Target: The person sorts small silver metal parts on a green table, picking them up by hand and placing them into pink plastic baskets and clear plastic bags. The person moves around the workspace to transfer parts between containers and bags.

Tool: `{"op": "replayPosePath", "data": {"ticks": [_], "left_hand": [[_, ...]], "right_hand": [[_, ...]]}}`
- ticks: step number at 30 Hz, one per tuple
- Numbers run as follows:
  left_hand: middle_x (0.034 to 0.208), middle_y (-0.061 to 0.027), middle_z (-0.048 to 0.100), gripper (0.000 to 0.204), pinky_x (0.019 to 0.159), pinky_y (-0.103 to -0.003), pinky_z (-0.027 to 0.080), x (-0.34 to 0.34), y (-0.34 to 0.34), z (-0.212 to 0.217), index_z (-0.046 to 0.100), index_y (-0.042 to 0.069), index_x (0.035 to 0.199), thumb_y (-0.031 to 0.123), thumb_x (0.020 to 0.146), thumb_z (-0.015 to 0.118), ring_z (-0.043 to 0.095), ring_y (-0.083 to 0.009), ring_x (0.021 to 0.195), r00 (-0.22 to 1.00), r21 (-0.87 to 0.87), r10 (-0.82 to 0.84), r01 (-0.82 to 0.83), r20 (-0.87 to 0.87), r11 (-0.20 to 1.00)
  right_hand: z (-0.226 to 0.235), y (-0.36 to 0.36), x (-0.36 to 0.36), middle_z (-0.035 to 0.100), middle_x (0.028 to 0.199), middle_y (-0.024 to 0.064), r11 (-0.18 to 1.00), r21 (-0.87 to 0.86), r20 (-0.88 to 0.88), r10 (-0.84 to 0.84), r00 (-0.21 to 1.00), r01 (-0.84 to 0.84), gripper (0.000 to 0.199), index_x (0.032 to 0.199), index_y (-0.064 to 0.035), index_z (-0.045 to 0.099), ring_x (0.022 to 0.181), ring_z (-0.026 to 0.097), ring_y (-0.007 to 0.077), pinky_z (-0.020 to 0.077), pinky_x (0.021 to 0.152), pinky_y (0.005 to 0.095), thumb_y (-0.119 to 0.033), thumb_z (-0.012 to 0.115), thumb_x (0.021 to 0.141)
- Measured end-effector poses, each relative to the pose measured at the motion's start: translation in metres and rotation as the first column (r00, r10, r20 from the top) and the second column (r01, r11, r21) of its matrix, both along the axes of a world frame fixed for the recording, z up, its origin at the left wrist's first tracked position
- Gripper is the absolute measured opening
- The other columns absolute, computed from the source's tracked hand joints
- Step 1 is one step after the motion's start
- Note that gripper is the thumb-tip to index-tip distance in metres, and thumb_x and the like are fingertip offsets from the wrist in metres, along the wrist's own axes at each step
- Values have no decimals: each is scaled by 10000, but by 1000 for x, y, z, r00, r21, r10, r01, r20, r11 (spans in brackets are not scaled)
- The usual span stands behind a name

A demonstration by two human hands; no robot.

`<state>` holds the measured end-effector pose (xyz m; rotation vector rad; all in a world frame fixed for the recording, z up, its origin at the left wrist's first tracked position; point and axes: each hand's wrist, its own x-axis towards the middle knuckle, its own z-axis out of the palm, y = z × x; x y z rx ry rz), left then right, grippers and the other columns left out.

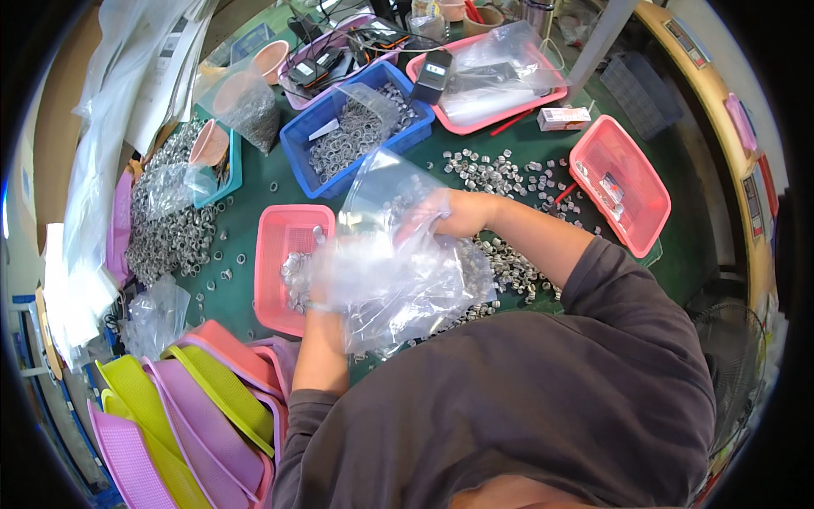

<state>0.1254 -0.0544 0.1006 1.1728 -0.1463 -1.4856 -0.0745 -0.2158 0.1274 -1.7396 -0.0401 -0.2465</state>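
A large clear plastic bag (398, 293) spreads between my hands in front of my chest, with small metal rings showing through it. My right hand (466, 212) grips the bag near its upper part, fingers partly covered by the film. My left hand (326, 284) is smeared by motion and covered by the plastic, so its fingers cannot be made out. It is beside a pink basket (270, 280) that has some metal rings in it. More loose metal rings (509, 263) lie on the green table under my right forearm.
A blue bin (297, 148) of metal rings stands beyond the bag. Left lies a big heap of rings (174, 242). Stacked coloured baskets (186, 399) are at the lower left. A pink basket (649, 191), a small box (564, 118) and a pink tray (483, 127) are toward the right and back.
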Motion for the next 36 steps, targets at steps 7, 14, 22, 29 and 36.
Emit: {"op": "replayPosePath", "data": {"ticks": [7,14,22,29,36], "left_hand": [[1013,-90,488,405,787,-365,407,11,-2,-22,473,72,1050,385,795,498,477,-202,919,819,-184,-16,-110,-574,977],[1300,-104,345,788,971,-491,274,-39,-13,9,302,125,1287,573,692,557,306,-313,1197,883,-470,-40,-210,-468,857],[1150,-150,471,505,830,-433,438,-47,-38,15,366,51,1215,333,822,511,503,-285,1014,973,-177,-23,-19,-232,984],[928,-155,551,309,636,-325,514,-40,-64,-18,462,-56,1059,85,785,490,588,-240,772,995,-3,-4,3,-98,1000],[856,-95,586,256,638,-302,498,-31,-78,-6,519,-29,1008,35,763,560,580,-184,736,980,-136,14,14,199,991]], "right_hand": [[-18,-3,11,614,797,57,733,514,-183,-414,892,446,293,854,-29,615,715,568,135,459,643,275,92,400,697],[-34,5,13,503,1140,101,832,-49,78,-548,833,552,324,947,-41,606,926,534,219,437,770,288,66,447,685],[-20,23,3,257,1353,21,105,-974,185,-157,970,203,571,1260,-217,362,1216,259,287,258,938,515,-190,526,714],[-5,9,-8,329,1311,94,508,-855,-160,-73,984,-101,633,1227,-85,409,1263,184,331,170,1004,490,-209,648,655],[-28,-67,-31,593,894,72,716,-156,-270,-694,668,681,280,967,19,557,772,552,114,452,703,255,-214,563,814]]}}
